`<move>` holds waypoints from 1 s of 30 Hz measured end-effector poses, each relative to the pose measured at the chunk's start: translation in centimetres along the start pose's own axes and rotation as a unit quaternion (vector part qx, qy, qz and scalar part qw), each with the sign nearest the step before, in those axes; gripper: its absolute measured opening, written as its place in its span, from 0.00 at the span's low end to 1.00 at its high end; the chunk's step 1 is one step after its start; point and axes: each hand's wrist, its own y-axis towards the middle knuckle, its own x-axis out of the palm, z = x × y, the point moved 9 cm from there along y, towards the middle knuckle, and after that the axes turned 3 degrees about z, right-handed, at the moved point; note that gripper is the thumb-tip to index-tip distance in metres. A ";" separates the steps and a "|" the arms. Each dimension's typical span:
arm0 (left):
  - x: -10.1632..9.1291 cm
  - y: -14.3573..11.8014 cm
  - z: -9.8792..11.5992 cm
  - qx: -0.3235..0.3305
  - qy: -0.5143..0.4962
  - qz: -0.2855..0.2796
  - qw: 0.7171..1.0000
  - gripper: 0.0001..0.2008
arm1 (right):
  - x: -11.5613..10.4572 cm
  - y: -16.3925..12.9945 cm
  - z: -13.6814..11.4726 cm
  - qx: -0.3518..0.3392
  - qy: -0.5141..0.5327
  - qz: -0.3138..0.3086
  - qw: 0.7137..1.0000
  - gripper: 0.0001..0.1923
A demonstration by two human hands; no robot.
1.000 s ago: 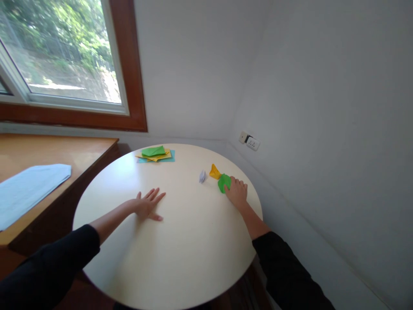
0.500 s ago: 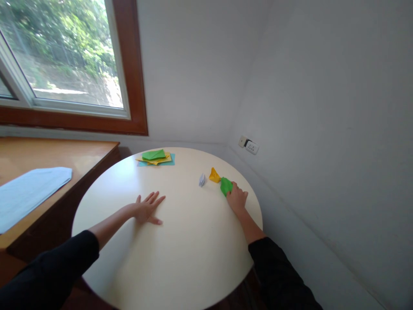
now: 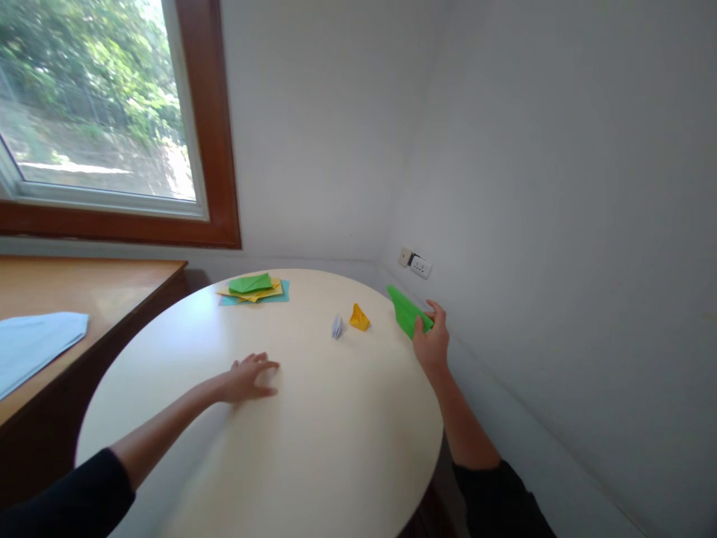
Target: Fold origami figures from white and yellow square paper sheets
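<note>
From the head camera, your right hand [image 3: 431, 345] is pinching the green folded paper [image 3: 408, 313] at its near end and holding it up off the surface [image 3: 314, 441], right over the far right edge. The paper is long and pointy — its long line runs away from your hand, up and a bit to the left, with the tip toward the wall socket [image 3: 415, 262]. The wall is close on the right of that hand, so there is little room that way; the open room is to its left, over the round top.

Your left hand [image 3: 249, 376] is not holding anything. It rests palm down with the fingers curled a little, well apart from the green paper, so your right hand is the near one.

Between your two hands, closer to the right one, sit a small yellow folded piece [image 3: 359, 317] and a small white folded piece [image 3: 337, 326], just beside each other. Past your left hand lies a stack of colored sheets [image 3: 252, 288] near the far edge.
</note>
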 end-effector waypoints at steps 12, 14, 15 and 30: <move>-1.5 1.9 3.4 -0.039 -0.706 0.212 0.675 0.21 | 16.8 -13.2 -6.8 0.407 0.539 -0.231 0.701 0.14; -1.4 2.4 3.2 -0.043 -0.737 0.201 0.644 0.20 | 19.6 -16.1 -7.6 0.452 0.556 -0.280 0.639 0.12; -1.5 2.6 2.8 -0.046 -0.736 0.209 0.642 0.19 | 20.7 -17.2 -8.0 0.465 0.560 -0.305 0.615 0.11; 1.0 2.8 -0.1 -0.119 -0.709 0.235 0.654 0.16 | 21.2 -18.8 -4.7 0.508 0.487 -0.238 0.670 0.18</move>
